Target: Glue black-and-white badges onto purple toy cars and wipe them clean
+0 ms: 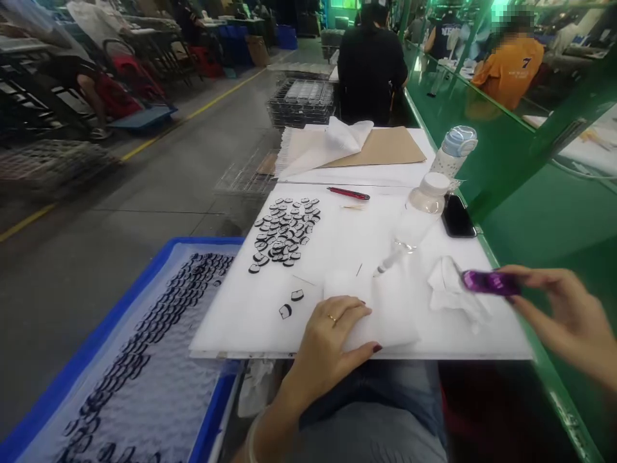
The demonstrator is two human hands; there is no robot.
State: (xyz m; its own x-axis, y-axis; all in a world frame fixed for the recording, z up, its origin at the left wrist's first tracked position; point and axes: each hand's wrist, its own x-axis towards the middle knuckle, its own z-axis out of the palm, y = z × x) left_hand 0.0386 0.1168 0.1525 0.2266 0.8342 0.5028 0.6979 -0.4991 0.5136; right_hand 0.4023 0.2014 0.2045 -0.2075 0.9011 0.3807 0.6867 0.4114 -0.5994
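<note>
My left hand point(332, 341), with a ring on one finger, rests on a white foam pad point(398, 321) near the table's front edge. Its fingers lie over the pad, the thumb apart from them. Out to the right, my right hand point(559, 308) pinches a small shiny purple object point(490, 283) between thumb and fingers; motion blurs it and its kind is unclear. A crumpled white tissue point(450, 286) lies just left of that object. Left of my left hand are two small black-rimmed pieces point(297, 295), and a larger cluster of the same pieces point(284, 231) spreads farther back.
A marker-like pen point(387, 263), a red utility knife point(348, 193) and toothpicks point(354, 208) lie on the table. At right stand a clear bottle point(419, 209), a patterned bottle point(453, 154) and a phone point(459, 217). A blue tray point(96, 321) of black pieces sits at lower left.
</note>
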